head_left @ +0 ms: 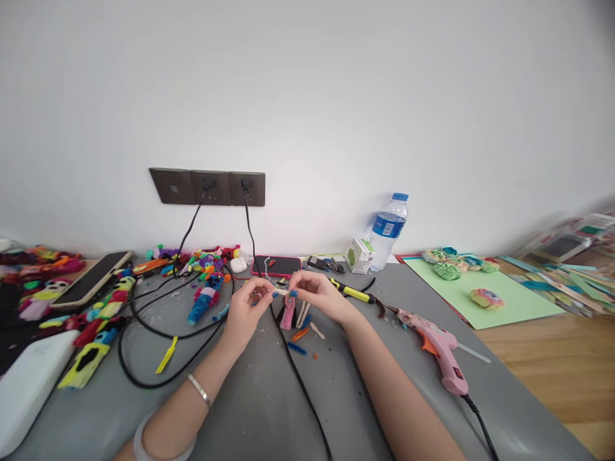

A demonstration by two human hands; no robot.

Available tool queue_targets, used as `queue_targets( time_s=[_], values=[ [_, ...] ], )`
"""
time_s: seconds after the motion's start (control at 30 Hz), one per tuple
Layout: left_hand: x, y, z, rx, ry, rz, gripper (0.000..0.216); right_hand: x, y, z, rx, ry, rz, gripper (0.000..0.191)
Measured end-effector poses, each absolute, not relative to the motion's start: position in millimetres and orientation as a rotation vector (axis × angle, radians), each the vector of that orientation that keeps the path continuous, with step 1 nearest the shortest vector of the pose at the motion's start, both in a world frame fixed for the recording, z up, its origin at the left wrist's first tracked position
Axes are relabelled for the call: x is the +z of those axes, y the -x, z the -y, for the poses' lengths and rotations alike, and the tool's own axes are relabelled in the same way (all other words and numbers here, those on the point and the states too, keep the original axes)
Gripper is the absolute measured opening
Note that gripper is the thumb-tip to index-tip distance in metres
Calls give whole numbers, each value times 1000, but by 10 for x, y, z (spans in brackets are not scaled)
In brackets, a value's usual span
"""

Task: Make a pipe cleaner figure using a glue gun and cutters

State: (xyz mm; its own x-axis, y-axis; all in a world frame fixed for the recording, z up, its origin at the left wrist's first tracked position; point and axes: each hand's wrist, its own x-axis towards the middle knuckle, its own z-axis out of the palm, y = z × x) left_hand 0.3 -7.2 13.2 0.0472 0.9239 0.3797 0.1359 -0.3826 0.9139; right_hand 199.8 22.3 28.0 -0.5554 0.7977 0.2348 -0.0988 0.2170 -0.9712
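Note:
My left hand [250, 308] and my right hand [318, 295] meet above the middle of the grey mat. Between them they pinch a short cream strip [280, 292], which looks like a piece of pipe cleaner; fingers hide its ends. Just below is a pink fuzzy piece [287, 315], beside cream and black pieces [302, 314] partly under my right hand. Closer to me lie an orange pipe cleaner piece [300, 334], a dark blue one [296, 348] and a small cream one [318, 330].
A pink glue gun [444, 358] lies right, near a yellow-black corded tool [354, 292]. Black cables [293, 368] cross the mat. Colourful fuzzy figures [91, 358], a phone [93, 278] and a white device [36, 390] fill the left. A water bottle [388, 230] stands behind.

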Motion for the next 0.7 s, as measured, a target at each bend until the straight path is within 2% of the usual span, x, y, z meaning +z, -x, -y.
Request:
queue_targets(
  time_s=[0.7],
  values=[
    [141, -19, 88, 1413, -1568, -1108, 13, 331, -1975, -200, 1401, 706, 1749, 25]
  ],
)
